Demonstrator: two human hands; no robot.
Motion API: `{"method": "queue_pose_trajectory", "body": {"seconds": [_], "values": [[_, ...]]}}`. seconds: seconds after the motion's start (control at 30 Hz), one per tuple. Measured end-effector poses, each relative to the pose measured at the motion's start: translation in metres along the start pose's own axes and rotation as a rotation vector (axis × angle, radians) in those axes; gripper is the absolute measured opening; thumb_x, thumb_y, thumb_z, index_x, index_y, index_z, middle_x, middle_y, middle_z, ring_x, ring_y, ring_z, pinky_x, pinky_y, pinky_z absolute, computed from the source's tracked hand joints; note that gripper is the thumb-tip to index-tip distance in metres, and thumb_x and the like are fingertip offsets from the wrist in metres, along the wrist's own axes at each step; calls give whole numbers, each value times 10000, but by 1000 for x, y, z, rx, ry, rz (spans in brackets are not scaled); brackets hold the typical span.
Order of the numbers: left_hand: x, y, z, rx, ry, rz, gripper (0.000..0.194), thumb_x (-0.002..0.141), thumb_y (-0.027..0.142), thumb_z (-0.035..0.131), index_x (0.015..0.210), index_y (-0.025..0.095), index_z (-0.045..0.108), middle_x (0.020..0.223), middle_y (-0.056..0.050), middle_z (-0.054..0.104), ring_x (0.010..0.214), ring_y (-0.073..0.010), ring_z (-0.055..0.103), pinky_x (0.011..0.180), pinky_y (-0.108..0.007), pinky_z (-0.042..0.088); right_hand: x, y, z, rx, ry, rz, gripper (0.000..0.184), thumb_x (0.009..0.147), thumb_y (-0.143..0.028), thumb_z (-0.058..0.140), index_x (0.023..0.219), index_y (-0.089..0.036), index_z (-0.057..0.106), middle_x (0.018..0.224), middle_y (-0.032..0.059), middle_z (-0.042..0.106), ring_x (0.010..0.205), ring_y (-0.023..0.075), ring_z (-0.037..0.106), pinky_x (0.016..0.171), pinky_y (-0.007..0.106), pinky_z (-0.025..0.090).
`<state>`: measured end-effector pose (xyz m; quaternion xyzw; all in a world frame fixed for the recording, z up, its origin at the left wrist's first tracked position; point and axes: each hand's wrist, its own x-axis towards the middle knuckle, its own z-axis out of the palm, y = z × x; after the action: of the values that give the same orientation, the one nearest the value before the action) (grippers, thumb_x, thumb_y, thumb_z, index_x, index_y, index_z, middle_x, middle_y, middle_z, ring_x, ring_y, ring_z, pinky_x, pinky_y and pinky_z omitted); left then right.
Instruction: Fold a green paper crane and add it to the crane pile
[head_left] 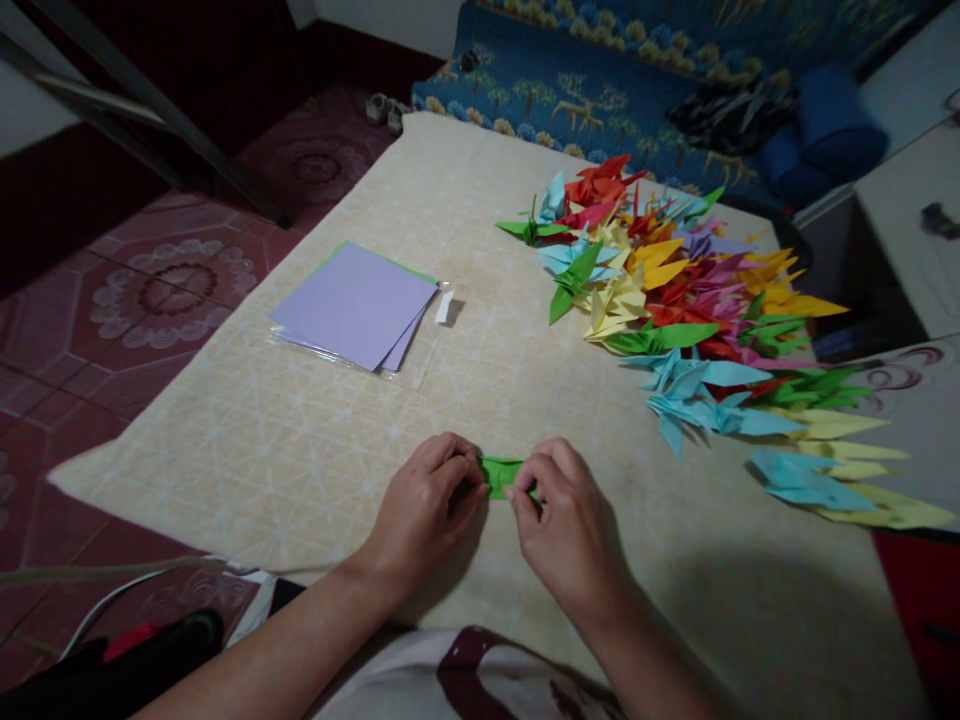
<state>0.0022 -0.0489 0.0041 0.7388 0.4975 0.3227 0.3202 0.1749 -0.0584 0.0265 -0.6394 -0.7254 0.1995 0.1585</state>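
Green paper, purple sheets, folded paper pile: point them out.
Green paper [500, 479]: head view, its visible middle.
Purple sheets [352, 305]: head view, top sheet's middle.
Folded paper pile [660, 264]: head view, an orange piece in it.

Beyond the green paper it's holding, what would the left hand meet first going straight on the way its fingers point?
Likely the right hand, holding the other end of the green paper across from the left hand; exact depth is hard to judge.

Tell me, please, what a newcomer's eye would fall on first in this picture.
Probably the bright heap of folded paper birds on the right of the table. After that, perhaps the green paper pinched in both hands at the near side, then the purple-topped paper stack farther back on the left.
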Motion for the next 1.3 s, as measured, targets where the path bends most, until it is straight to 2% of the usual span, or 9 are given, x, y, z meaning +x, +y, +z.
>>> {"method": "queue_pose_trajectory", "body": {"seconds": [0.2, 0.33, 0.43, 0.57, 0.73, 0.8, 0.9, 1.13, 1.3], "values": [[-6, -6, -8, -115, -2, 31, 180, 845, 26, 529, 895, 182, 605, 973, -74, 596, 918, -184, 581, 816, -347, 502, 6, 6, -5, -79, 33, -41, 382, 744, -169, 706, 1062, -239, 506, 1046, 46, 613, 904, 213, 610, 698, 305, 450], [-9, -6, -11, -155, 34, 48, 259, 843, 27, 540, 1027, 191, 618, 1084, -91, 583, 1038, -193, 573, 900, -353, 497, 12, 4, -15, -234, -38, -44, 229, 727, -235, 760, 854, -236, 569, 862, 13, 645, 729, 184, 618, 571, 276, 353], [-14, -6, -14, -172, 147, 9, 309, 856, 97, 586, 1142, 213, 599, 1199, -101, 546, 1160, -213, 530, 1000, -395, 457, 12, 6, -19, -234, -45, -30, 197, 722, -257, 765, 690, -224, 573, 705, -3, 623, 590, 148, 563, 517, 265, 271], [-21, -6, -15, -414, 357, -168, 305, 862, 219, 633, 1161, 219, 573, 1225, -99, 548, 1131, -211, 571, 960, -390, 500, 6, 12, -12, 76, -44, 120, 231, 753, -300, 703, 606, -217, 546, 544, -45, 508, 484, 112, 436, 468, 241, 222], [-7, 9, -9, -875, 168, -468, 373, 799, 335, 721, 1130, 181, 642, 1077, -101, 690, 937, -217, 670, 814, -346, 548, 3, 5, 7, 721, -9, 226, 237, 768, -337, 646, 623, -199, 518, 563, -47, 445, 543, 117, 434, 496, 225, 314], [7, 17, -6, -941, 50, -475, 297, 771, 363, 744, 964, 138, 728, 847, -76, 717, 762, -184, 665, 695, -286, 530, 4, 0, 12, 853, 5, 216, 215, 764, -351, 657, 665, -189, 555, 593, -35, 489, 566, 124, 454, 513, 226, 346], [29, 21, -4, -927, 71, -449, 291, 713, 399, 782, 677, 113, 745, 568, -23, 635, 530, -111, 549, 544, -223, 435, 9, -4, 10, 991, 1, 161, 231, 760, -399, 689, 794, -184, 610, 682, -5, 584, 622, 142, 523, 543, 226, 404], [59, 14, -3, -907, 36, -410, 310, 666, 439, 807, 690, 135, 754, 576, -20, 649, 507, -105, 541, 511, -208, 421, 31, 9, -10, 1101, 59, 184, 397, 801, -545, 646, 698, -165, 596, 564, -37, 508, 468, 83, 441, 428, 182, 320], [64, 11, 4, -908, 117, -408, 311, 624, 399, 841, 714, 114, 756, 604, -50, 684, 510, -119, 562, 507, -227, 423, 39, 11, 4, 1099, 140, 220, 343, 787, -489, 672, 726, -157, 611, 506, -48, 499, 436, 85, 449, 421, 183, 346]]}}
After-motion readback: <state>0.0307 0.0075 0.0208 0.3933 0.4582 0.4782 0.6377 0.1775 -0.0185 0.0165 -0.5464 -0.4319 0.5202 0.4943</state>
